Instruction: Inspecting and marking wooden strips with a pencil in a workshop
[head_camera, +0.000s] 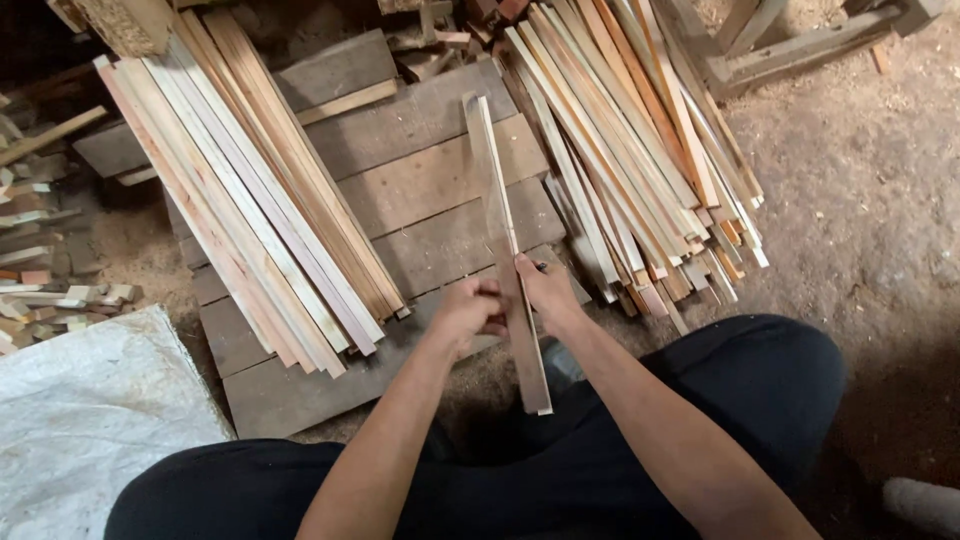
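A long thin wooden slat runs from near my lap up over the plank platform. My left hand is closed against the slat's left side at about two thirds of its length. My right hand grips the slat from the right at the same height, with a small dark object that I cannot identify at the fingers. The slat's near end hangs free above my dark trousers.
A stack of pale slats lies on the platform's left. A looser pile of slats fans out on the right. Short offcuts sit at far left beside a white sack. Dirt floor with sawdust lies on the right.
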